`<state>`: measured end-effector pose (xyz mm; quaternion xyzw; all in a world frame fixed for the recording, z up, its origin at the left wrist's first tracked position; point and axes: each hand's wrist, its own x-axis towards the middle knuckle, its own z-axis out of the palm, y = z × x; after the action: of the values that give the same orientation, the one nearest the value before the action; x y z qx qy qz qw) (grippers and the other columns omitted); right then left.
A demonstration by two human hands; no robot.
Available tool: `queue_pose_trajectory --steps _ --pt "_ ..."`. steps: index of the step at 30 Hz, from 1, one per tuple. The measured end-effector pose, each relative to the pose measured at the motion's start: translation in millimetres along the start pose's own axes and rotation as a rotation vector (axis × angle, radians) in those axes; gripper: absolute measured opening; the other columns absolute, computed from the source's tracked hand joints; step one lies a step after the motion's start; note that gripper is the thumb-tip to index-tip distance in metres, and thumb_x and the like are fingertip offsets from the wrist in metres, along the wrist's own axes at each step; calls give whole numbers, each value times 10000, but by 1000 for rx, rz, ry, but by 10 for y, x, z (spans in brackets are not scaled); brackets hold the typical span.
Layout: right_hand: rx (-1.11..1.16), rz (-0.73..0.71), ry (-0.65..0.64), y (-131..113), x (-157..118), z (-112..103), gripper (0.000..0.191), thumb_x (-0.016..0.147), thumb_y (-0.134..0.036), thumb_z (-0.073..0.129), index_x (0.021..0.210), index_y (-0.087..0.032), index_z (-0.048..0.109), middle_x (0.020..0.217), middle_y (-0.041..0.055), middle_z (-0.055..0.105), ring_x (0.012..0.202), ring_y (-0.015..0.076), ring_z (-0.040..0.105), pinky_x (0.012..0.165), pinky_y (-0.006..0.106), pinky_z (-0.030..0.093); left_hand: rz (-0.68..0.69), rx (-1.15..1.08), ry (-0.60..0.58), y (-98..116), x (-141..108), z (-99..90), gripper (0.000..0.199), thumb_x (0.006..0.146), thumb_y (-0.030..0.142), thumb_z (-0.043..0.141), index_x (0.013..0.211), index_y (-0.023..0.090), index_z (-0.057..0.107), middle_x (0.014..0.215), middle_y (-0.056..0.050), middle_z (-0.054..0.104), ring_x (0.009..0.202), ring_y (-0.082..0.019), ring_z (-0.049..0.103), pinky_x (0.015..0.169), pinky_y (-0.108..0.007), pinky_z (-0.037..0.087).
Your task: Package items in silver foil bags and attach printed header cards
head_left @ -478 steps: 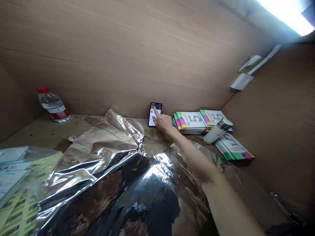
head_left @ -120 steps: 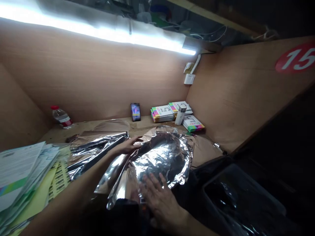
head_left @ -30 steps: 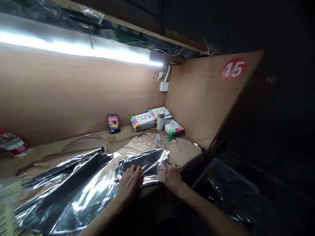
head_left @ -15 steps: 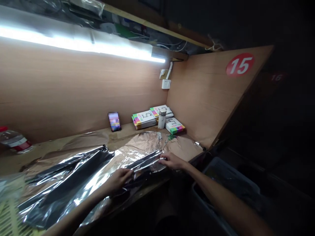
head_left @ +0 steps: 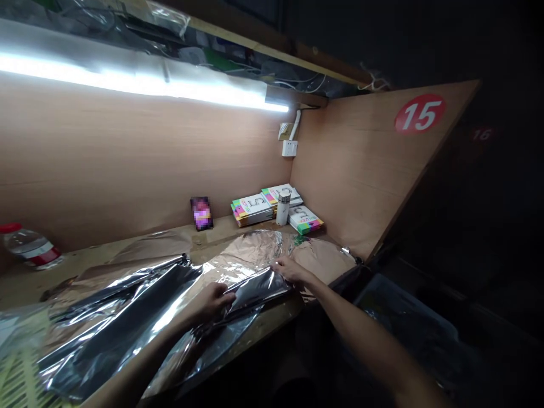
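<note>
The left hand (head_left: 208, 301) is closed narrowly on the folded edge of a silver foil sheet (head_left: 259, 289), while the right hand (head_left: 291, 270) lies over the far end of that fold, though whether it grips is hard to tell. The sheet spreads leftward across a wooden bench (head_left: 221, 229), its edge overhanging. Even pressure from the 2 hands along the fold should keep the thin foil from buckling or tearing. A dark plastic bin (head_left: 403, 323) sits low to the right. Farther off stand colourful booklets (head_left: 250, 209), a slim flask (head_left: 283, 207), a blurred phone (head_left: 201, 213), a red-capped water bottle (head_left: 29, 249) and a wooden panel (head_left: 361, 170) marked 15
</note>
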<state>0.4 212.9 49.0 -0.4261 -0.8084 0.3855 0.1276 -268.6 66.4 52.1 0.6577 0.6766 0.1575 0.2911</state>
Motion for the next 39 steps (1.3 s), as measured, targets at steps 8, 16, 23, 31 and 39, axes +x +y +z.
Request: queue_pose_trajectory --steps 8,16,23,31,39 --pt "129 -297 -348 126 -1131 -222 666 783 -547 831 1371 -276 673 1457 82 615 1351 299 550 1129 409 417 337 169 5 -14 -807 524 590 938 500 629 1492 336 511 1494 -78 596 1398 -407 488 1105 -539 432" --pt "-140 -69 128 138 -1105 324 274 902 -415 734 1076 -204 735 1048 63 729 1002 231 657 908 329 460 194 235 217 12 -679 789 340 1056 456 415 967 245 667 1127 -87 688 1058 -306 606 887 -451 483" --pt "-386 -53 151 -104 -575 306 247 1069 -376 442 1099 -221 632 932 43 748 835 181 691 701 247 414 27 232 210 91 -503 627 393 1075 402 370 886 200 650 912 -101 698 919 -273 637 769 -363 471" --pt "-601 -21 209 -328 -573 598 418 1028 -323 512 1412 -162 547 1260 251 690 1169 374 658 1002 518 444 340 550 257 -16 -329 889 490 1055 354 461 1544 333 485 1631 -67 437 1509 -377 359 1202 -646 231" --pt "-609 -538 -111 -78 -1132 707 1011 869 -558 713 1655 -169 210 1704 209 221 1580 398 151 1265 601 122 422 488 99 -190 -415 802 643 1045 525 456 1635 345 272 1703 -74 251 1569 -408 193 1222 -699 168"
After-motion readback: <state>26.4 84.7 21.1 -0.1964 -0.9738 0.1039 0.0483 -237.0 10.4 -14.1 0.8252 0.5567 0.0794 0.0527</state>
